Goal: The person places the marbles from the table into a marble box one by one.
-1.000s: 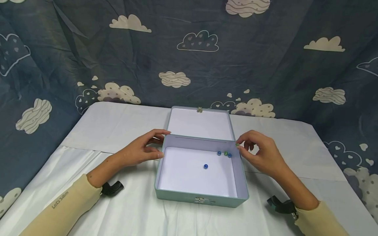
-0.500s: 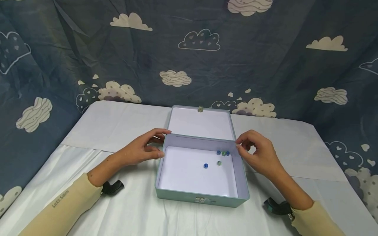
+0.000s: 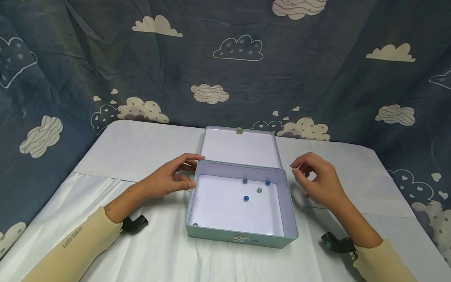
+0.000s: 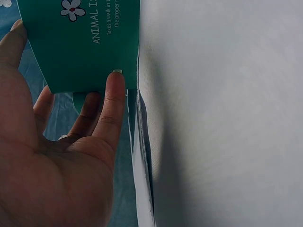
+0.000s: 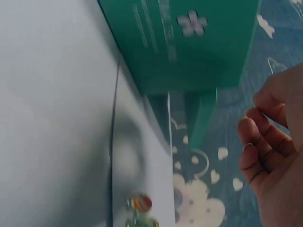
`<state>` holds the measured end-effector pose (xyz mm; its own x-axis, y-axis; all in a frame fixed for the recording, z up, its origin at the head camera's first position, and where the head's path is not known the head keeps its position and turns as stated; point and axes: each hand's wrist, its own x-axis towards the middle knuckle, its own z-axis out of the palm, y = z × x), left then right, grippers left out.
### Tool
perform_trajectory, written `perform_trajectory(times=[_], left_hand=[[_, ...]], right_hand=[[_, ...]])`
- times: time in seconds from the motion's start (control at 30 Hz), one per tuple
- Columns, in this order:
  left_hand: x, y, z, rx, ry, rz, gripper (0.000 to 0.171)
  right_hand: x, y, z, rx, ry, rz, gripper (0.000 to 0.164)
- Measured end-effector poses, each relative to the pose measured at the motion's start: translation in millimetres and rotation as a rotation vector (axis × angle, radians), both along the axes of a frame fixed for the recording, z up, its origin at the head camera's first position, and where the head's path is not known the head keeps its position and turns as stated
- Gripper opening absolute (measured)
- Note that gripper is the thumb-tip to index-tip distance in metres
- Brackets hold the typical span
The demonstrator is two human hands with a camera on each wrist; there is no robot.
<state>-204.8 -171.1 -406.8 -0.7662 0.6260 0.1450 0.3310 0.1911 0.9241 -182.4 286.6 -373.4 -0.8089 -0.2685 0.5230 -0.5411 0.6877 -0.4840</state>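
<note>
A green tin box stands with its hinged lid laid back behind it. Several glass marbles lie on its white floor: blue ones, including a blue marble near the middle, a green marble, and another green marble by the front left corner. My left hand rests its thumb on the left wall, index fingertip at the back corner. Just right of the box, my right hand hovers with loosely bent fingers and no marble showing between them.
In the right wrist view, an orange-streaked marble and a green marble lie on the white cloth outside the box. A white cloth covers the table; a dark cloud-print curtain hangs behind.
The right hand has let go of a green marble into the box and moved right, off the wall. Marbles have rolled apart, one to the front left corner. The left hand stays put.
</note>
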Motion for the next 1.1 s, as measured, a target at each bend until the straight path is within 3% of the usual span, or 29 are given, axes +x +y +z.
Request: perform_trajectory(times=[0.27,0.7,0.9,1.1], left_hand=[[0.2,0,0.7,-0.002,-0.004,0.005,0.070],[-1.0,0,-1.6,-0.004,0.002,0.002,0.069],[-1.0,0,-1.5,-0.002,0.002,0.001,0.069],[0.7,1,0.3,-0.012,0.004,0.010,0.070]], right_hand=[[-8.9,26,-2.6,0.047,-0.065,-0.050,0.018],[-20.9,74,-17.5,0.169,-0.331,-0.098,0.016],[-22.3,86,-19.7,0.207,-0.468,-0.094,0.016],[-24.2,95,-26.3,0.199,-0.533,-0.022,0.014]])
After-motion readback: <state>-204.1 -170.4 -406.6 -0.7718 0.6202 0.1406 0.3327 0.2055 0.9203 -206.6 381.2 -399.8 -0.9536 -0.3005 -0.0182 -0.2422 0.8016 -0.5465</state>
